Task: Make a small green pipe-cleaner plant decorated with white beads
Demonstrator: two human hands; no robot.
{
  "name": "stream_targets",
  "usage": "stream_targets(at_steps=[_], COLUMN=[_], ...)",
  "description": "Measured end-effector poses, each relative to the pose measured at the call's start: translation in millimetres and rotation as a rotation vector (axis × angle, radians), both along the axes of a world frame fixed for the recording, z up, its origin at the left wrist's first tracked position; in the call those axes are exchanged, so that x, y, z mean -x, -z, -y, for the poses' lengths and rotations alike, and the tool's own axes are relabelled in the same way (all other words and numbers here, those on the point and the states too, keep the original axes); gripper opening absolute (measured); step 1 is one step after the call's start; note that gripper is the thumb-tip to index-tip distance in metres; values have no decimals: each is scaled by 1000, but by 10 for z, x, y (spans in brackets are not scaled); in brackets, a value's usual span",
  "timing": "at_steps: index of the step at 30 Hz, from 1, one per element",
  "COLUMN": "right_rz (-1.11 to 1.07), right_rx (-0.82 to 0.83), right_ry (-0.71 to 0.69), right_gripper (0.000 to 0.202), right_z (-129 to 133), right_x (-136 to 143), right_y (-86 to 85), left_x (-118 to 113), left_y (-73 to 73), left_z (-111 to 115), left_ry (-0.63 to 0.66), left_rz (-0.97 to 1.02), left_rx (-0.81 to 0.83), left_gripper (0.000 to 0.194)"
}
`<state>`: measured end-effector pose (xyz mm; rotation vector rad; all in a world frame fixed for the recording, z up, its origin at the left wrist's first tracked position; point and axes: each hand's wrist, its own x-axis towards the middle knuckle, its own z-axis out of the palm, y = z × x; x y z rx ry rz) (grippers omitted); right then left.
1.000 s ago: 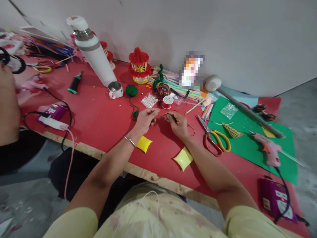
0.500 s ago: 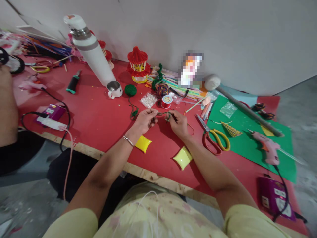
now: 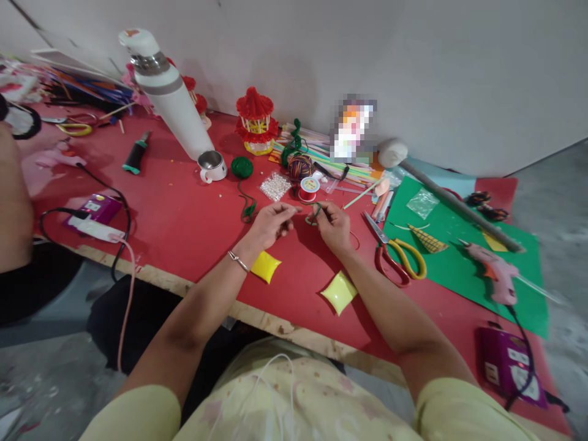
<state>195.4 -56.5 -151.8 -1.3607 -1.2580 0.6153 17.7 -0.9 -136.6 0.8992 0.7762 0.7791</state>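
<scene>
Over the middle of the red table (image 3: pixel 184 214), my left hand (image 3: pixel 274 222) has thumb and index finger pinched at the end of a thin green strand. My right hand (image 3: pixel 333 226) pinches the green yarn (image 3: pixel 311 219), which forms a small loop between the hands. Behind them lie a bag of white beads (image 3: pixel 275 185), a red thread spool (image 3: pixel 309 188) and a green yarn ball (image 3: pixel 242 166) with a loose tail. One yellow packet (image 3: pixel 265 267) is beside my left wrist, a paler one (image 3: pixel 339 293) under my right forearm.
Scissors (image 3: pixel 390 248) lie right of my right hand. Farther right are a green sheet (image 3: pixel 463 269) and a pink glue gun (image 3: pixel 498 269). A white bottle (image 3: pixel 172 101) and a cup (image 3: pixel 212 166) stand at back left. Another person's arm (image 3: pixel 13 196) is at the left edge.
The strand between my hands has slackened into a loop below their fingertips. My right hand has shifted slightly to the right; my left fingers have moved a little.
</scene>
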Motion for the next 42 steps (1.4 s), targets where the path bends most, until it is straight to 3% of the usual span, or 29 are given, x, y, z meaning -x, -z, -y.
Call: stream_targets(at_steps=[3, 5, 16, 19, 21, 24, 26, 32, 42], right_rz=[10, 43, 90, 181, 234, 333, 370, 287, 182], right_rx=[-10, -24, 5, -52, -83, -109, -123, -39, 237], right_ry=[3, 1, 75, 120, 23, -233, -288, 30, -50], right_gripper=[26, 25, 24, 49, 61, 56, 50, 28, 25], right_z=[-6, 3, -21, 12, 46, 76, 71, 27, -83], right_x=[-3, 0, 12, 4, 4, 14, 21, 1, -6], right_y=[2, -4, -1, -20, -35, -38, -25, 26, -53], left_x=[-58, -94, -11, 29, 36, 25, 21, 37, -35], left_y=[28, 29, -22, -6, 12, 24, 14, -19, 85], left_z=[87, 136, 28, -20, -34, -31, -27, -29, 59], left_ry=[177, 229, 72, 58, 72, 70, 34, 73, 194], left_rz=[-58, -74, 39, -20, -87, -134, -157, -274, -496], left_rx=[-40, -46, 82, 33, -9, -26, -36, -124, -506], left_gripper=[32, 33, 33, 31, 32, 33, 34, 30, 19])
